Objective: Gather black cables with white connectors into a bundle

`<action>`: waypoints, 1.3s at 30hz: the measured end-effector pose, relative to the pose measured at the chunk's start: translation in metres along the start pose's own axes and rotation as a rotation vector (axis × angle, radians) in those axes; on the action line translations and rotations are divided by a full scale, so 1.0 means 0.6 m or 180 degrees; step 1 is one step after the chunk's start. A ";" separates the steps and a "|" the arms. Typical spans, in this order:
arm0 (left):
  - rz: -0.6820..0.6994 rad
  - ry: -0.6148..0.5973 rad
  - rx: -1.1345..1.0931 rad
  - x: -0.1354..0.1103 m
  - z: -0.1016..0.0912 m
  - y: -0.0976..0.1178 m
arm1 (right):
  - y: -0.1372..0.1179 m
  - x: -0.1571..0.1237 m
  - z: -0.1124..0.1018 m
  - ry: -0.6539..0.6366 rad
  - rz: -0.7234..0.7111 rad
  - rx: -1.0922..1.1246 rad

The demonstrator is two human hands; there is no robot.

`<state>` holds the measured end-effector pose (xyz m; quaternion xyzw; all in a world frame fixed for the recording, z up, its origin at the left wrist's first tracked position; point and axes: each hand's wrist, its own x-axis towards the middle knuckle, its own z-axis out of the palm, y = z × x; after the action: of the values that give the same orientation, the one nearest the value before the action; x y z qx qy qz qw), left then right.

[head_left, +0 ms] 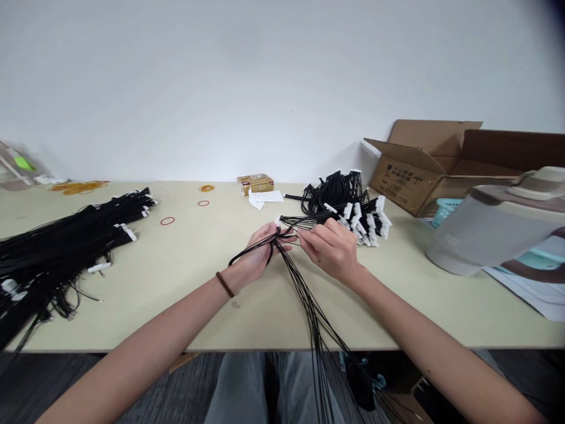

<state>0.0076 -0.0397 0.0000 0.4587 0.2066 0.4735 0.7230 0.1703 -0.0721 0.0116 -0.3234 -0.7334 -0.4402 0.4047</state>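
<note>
My left hand (260,253) is closed around a bundle of thin black cables (309,306) near the middle of the beige table (185,282). A loop of cable curls around its fingers. My right hand (332,247) pinches the same bundle just to the right, close to the white connector ends. The loose cable lengths trail down over the table's front edge towards my lap. A brown band sits on my left wrist.
A large heap of black cables (62,247) lies at the left. Bundled cables with white connectors (353,212) are stacked behind my hands. Rubber bands (168,221), a small gold box (256,183), an open cardboard box (424,165) and a grey jug (481,235) stand around.
</note>
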 end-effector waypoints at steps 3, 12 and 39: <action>0.0028 -0.0033 0.0030 0.001 -0.003 -0.002 | -0.001 0.000 0.001 -0.0016 0.0021 0.0031; 0.0057 -0.0213 0.0283 0.000 -0.005 -0.009 | -0.009 -0.002 0.003 -0.0187 0.0214 0.0182; -0.0181 -0.0534 0.0559 -0.013 0.003 -0.008 | -0.002 -0.007 0.006 -0.0316 -0.0002 0.0243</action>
<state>0.0080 -0.0482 -0.0043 0.5522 0.1989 0.3928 0.7079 0.1700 -0.0698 0.0067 -0.3289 -0.7690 -0.3954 0.3797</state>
